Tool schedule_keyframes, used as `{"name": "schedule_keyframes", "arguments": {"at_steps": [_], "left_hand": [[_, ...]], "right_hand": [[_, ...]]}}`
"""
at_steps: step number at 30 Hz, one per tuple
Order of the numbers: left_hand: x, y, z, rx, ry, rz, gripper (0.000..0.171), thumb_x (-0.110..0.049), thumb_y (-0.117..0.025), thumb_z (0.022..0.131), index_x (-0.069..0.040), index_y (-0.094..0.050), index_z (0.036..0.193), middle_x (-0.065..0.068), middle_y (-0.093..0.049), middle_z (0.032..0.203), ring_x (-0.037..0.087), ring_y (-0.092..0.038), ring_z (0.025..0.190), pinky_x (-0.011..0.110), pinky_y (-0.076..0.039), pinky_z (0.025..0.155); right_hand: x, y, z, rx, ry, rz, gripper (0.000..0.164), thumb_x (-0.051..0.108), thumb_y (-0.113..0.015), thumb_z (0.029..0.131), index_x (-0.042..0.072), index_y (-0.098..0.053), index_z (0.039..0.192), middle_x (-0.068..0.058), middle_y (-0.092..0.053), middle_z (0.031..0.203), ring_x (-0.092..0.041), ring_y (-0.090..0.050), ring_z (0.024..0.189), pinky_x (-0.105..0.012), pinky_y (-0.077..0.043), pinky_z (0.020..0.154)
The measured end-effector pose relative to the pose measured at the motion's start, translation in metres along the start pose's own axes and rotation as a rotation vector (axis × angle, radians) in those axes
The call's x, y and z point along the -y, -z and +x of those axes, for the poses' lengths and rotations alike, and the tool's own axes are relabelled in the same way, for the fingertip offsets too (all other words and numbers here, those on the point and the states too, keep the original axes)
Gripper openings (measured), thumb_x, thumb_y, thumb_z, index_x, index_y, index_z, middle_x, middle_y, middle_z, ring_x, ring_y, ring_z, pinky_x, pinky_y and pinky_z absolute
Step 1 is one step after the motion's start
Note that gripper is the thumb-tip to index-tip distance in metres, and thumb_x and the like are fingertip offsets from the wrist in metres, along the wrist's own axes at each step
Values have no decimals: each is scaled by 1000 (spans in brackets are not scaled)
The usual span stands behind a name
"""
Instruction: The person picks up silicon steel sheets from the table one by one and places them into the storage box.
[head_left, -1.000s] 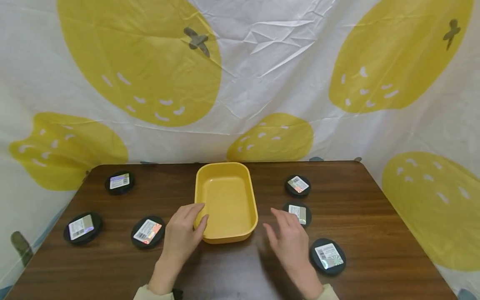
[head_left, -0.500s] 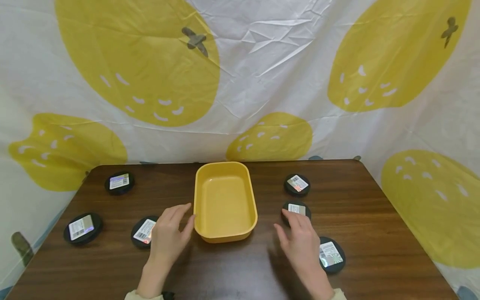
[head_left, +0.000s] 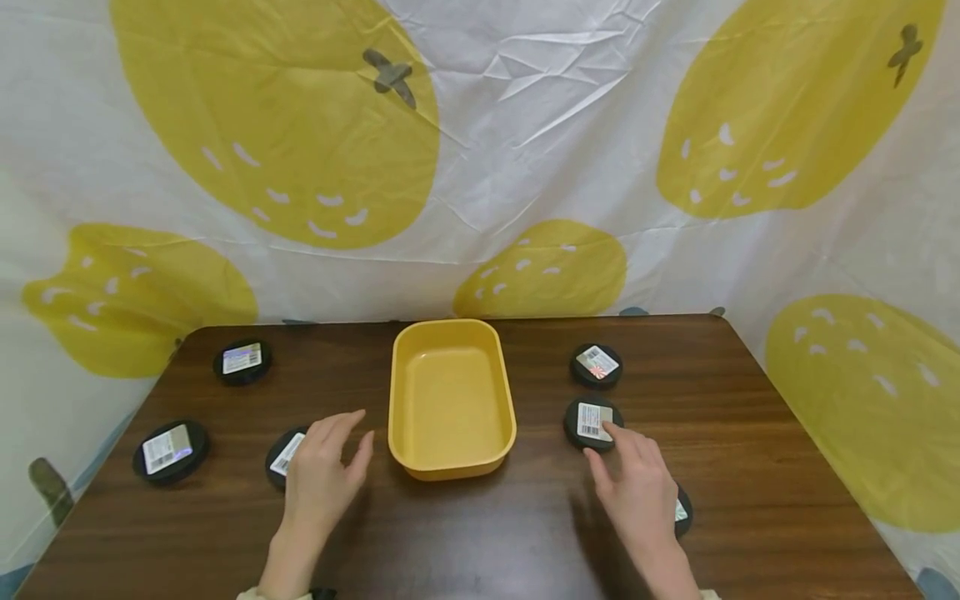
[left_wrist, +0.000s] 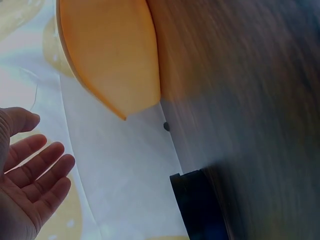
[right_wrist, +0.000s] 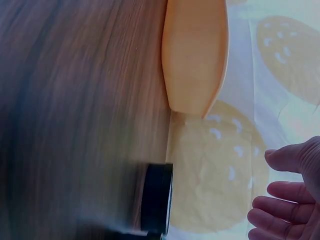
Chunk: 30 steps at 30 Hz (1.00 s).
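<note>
Head view: the tray (head_left: 450, 473) stands on the tabletop (head_left: 480, 546) and serves as clock centre for all bearings. The right hand (head_left: 637, 483) is at about 4 o'clock, thumb and fingers apart, holding nothing; its fingertips overlap the lower edge of the middle disc (head_left: 588, 421), which lies label up just past 3 o'clock. The left hand (head_left: 322, 471), at about 8 o'clock, is relaxed, also without load; it overlaps the inner disc (head_left: 282, 455), between 8 and 9 o'clock.

Step in hand, as I judge it: a reach to the discs, no grip made. A grip would call for lowering each hand and setting thumb and fingers on opposite sides of the disc's rim.

Remaining discs: far disc (head_left: 596, 365), between 2 and 3 o'clock; outer disc (head_left: 171, 451), near 9; back disc (head_left: 242, 361), just past 9.

Obscured items: the near disc (head_left: 683, 513), near 4 o'clock, is mostly behind the right hand. The inner disc is partly covered. I cannot confirm fingertip contact with the middle disc. Both wrist views crop hand and tray, and the tabletop is blurred there. Label print is illegible.
</note>
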<state>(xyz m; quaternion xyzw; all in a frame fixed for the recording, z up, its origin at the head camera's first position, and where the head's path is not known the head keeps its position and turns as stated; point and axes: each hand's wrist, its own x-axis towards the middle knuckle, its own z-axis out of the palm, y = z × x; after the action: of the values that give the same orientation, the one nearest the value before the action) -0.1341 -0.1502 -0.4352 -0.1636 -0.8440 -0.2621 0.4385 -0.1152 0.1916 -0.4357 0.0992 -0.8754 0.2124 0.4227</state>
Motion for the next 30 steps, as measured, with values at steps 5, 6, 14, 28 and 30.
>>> {"name": "schedule_keyframes", "arguments": {"at_steps": [5,6,14,28,30], "left_hand": [[3,2,0,-5,5,-1,27,-1,-72,69,4,-69,95,18,-67,88,33,-63,79,44,-51,64],[4,3,0,-8,5,0,27,0,-72,69,4,-69,95,18,-67,88,33,-63,78,44,-51,64],[10,5,-2,-17,8,6,27,0,-72,68,3,-69,95,17,-67,87,34,-63,78,45,-52,63],[15,17,-2,11,46,45,25,3,-71,68,5,-68,93,19,-67,87,34,-63,78,45,-51,60],[16,17,-2,21,53,49,25,3,-71,69,5,-68,93,19,-67,88,35,-63,78,45,-52,60]], "right_hand": [[-7,3,-3,-3,-38,-17,38,7,-83,62,-1,-67,97,-17,-66,88,-34,-62,78,-47,-50,53],[-7,4,-3,-2,-46,-18,38,7,-83,62,0,-67,97,-17,-66,89,-34,-62,78,-47,-50,53],[-12,7,-7,21,-104,-34,38,7,-82,64,0,-68,99,-18,-67,91,-35,-61,81,-48,-49,52],[-23,19,-12,70,-166,-82,38,8,-83,65,0,-67,99,-19,-67,92,-36,-62,79,-49,-49,51],[-25,20,-13,79,-177,-88,38,8,-82,65,0,-67,99,-19,-67,92,-36,-62,79,-49,-49,51]]}}
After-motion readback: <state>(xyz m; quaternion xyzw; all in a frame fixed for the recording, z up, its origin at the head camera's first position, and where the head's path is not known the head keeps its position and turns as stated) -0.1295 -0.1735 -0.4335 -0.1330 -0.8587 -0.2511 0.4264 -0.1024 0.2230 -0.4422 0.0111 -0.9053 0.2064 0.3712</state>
